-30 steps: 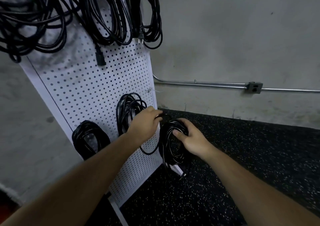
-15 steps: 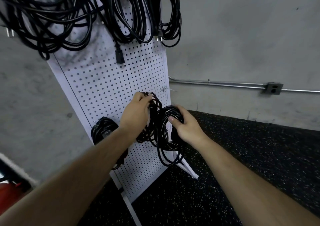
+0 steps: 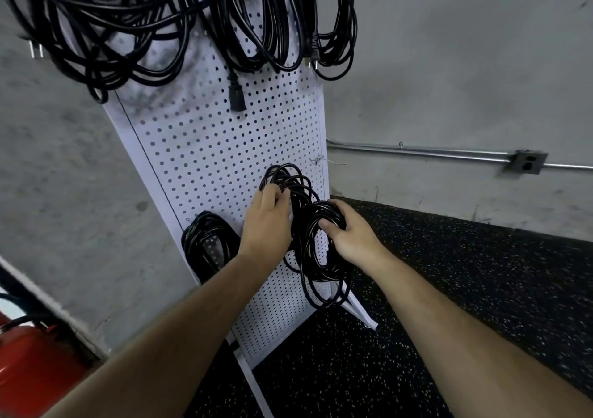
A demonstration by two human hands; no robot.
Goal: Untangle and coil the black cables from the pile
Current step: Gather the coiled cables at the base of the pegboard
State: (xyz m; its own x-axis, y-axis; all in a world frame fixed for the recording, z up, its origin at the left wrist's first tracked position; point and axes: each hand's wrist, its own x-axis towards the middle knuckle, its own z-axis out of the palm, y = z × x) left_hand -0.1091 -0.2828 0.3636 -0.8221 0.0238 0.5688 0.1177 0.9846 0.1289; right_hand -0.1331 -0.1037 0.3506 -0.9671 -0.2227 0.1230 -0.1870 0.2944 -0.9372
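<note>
A coiled black cable (image 3: pixel 316 257) hangs against the lower right of a white pegboard (image 3: pixel 205 148). My right hand (image 3: pixel 349 234) is shut on its upper loops. My left hand (image 3: pixel 266 221) grips the loops of a neighbouring black coil (image 3: pixel 288 180) just above and to the left; the two coils touch. A third black coil (image 3: pixel 205 241) hangs lower left on the board, partly behind my left forearm. Several larger black coils (image 3: pixel 106 22) hang along the top of the board, one with a plug (image 3: pixel 236 95) dangling.
The pegboard stands on white feet (image 3: pixel 359 311) on a black speckled floor mat (image 3: pixel 481 289), leaning by a grey concrete wall. A metal conduit with an outlet box (image 3: pixel 526 161) runs along the wall at right. A red cylinder (image 3: pixel 25 363) sits bottom left.
Both hands have lifted the right-hand coil up beside the middle coil on the board. My left hand has moved from the coil's side onto its upper loops.
</note>
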